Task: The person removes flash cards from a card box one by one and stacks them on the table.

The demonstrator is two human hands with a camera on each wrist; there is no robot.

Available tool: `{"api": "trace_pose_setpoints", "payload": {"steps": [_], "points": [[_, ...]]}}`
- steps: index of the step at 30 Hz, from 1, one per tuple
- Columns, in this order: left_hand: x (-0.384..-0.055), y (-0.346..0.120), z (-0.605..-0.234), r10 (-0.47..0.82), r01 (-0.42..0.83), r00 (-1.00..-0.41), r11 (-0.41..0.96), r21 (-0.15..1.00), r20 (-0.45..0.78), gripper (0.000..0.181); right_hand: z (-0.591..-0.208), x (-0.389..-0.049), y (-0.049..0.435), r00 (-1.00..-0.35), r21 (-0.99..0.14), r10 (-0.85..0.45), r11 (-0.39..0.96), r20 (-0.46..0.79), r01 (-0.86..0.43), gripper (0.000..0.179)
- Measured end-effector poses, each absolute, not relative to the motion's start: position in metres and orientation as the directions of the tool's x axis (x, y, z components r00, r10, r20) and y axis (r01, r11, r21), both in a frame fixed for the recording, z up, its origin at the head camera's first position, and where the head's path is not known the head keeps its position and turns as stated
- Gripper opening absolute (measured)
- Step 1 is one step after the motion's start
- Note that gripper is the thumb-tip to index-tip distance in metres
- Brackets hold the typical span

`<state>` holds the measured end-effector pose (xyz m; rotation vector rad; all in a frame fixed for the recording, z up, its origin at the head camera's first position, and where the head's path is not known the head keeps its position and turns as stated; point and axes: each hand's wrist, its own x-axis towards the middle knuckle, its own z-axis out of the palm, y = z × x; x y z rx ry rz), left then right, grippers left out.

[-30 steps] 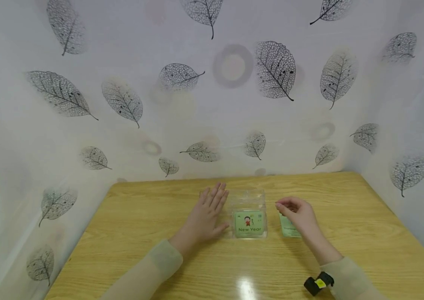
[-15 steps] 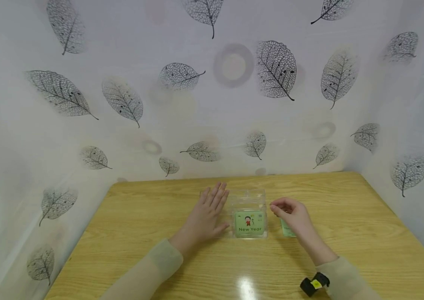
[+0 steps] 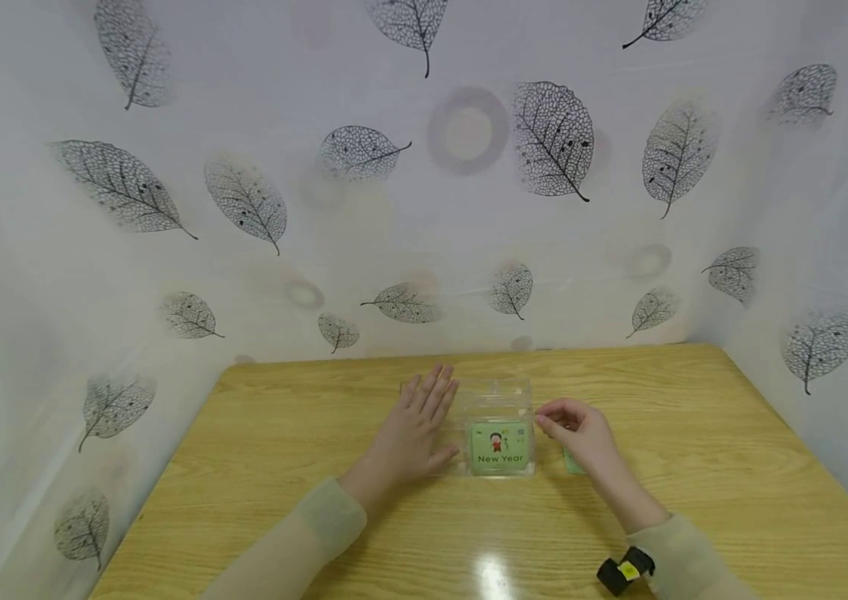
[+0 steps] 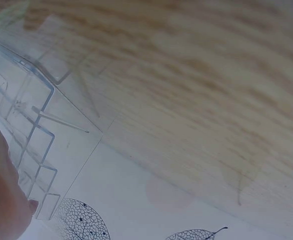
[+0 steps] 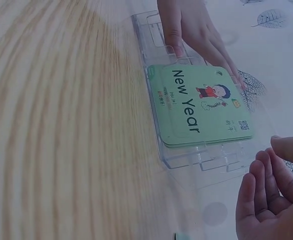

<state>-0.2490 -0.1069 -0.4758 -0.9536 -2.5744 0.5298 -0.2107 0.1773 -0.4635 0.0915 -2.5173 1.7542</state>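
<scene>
A clear plastic tiered card holder stands on the table, its stepped side visible in the left wrist view. In its front compartment sits a small stack of green cards, the top one a "New Year" card with a cartoon figure. My left hand rests along the holder's left side, fingers extended. Beside the right edge is my right hand, its fingers loosely bent and the thumb near the fingertips, with nothing visible between them. Whether it touches the holder, I cannot tell. Another green card lies under it, mostly hidden.
The wooden table extends to both sides of the holder. A pale curtain with leaf prints hangs behind and at the sides. A black strap device is at the right wrist.
My right hand has moved left from over the loose green card to the holder's right edge. The left hand and the holder have stayed in place.
</scene>
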Motion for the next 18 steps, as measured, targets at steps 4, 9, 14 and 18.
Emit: {"api": "trace_pose_setpoints", "payload": {"steps": [4, 9, 14, 18], "points": [[-0.249, -0.107, -0.477, 0.674, 0.543, -0.714, 0.704, -0.457, 0.189, 0.098, -0.464, -0.210, 0.175, -0.996, -0.932, -0.005, 0.353, 0.086, -0.082, 0.027], [-0.250, -0.107, -0.478, 0.677, 0.536, -0.711, 0.698, -0.475, 0.194, 0.098, -0.467, -0.210, 0.173, -0.998, -0.928, 0.000, 0.369, 0.066, -0.062, 0.025], [-0.251, -0.107, -0.478, 0.678, 0.536, -0.707, 0.699, -0.474, 0.200, 0.097, -0.471, -0.211, 0.172, -0.997, -0.923, -0.012, 0.376, 0.076, -0.075, 0.024], [-0.250, -0.107, -0.477, 0.678, 0.535, -0.707, 0.699, -0.474, 0.201, 0.097, -0.475, -0.213, 0.172, -0.998, -0.924, -0.013, 0.376, 0.063, -0.063, 0.023]]}}
